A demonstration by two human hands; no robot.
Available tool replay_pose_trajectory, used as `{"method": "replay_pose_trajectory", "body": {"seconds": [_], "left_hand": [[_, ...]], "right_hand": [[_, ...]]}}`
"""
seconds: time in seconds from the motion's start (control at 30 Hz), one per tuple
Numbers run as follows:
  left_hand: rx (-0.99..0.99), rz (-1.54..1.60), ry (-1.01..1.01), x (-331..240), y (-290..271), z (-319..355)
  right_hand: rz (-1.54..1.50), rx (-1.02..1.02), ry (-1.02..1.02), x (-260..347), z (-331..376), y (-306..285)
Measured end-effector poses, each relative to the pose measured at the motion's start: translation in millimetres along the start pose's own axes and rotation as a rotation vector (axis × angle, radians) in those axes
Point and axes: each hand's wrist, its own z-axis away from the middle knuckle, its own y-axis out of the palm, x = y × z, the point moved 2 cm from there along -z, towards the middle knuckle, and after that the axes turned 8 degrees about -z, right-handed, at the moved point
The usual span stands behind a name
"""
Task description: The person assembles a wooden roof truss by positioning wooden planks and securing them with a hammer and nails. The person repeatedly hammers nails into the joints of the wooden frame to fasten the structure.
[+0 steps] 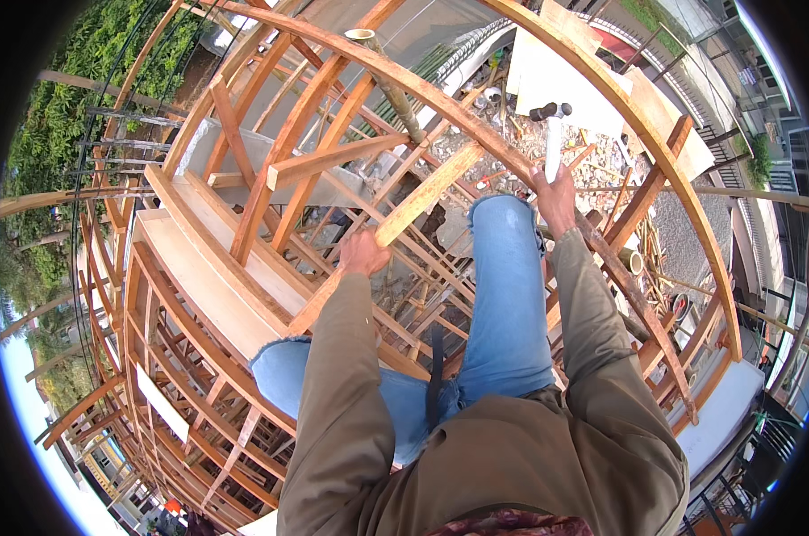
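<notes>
The left hand (363, 253) was closed around a long wooden batten (396, 221) lying slantwise across the timber frame (244, 205). The right hand (555, 198) gripped a hammer (552, 134) by its white handle, head raised above the curved beam (476, 125), beside the person's knee (504, 219).

We saw even, bright daylight with soft shadows and no hard glare. Around the left hand (364, 253) and right hand (556, 198) everything was sharp. Farther out from both hands, straight timbers bowed strongly, and a black fisheye rim closed the corners; sky there was washed out.
</notes>
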Motion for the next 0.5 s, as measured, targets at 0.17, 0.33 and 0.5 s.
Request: {"method": "replay_pose_trajectory", "body": {"seconds": [0.17, 0.33, 0.5], "left_hand": [[0.008, 0.020, -0.037, 10.0, -0.6, -8.2], [0.025, 0.028, -0.040, 17.6, -2.8, -13.4], [0.037, 0.079, -0.012, 14.9, -4.5, -6.0]], "right_hand": [[-0.157, 0.087, 0.016, 36.6, 42.4, -6.0], [-0.288, 0.135, 0.145, 55.0, 76.9, -11.5], [-0.564, 0.276, 0.374, 65.4, 114.1, 3.2]]}}
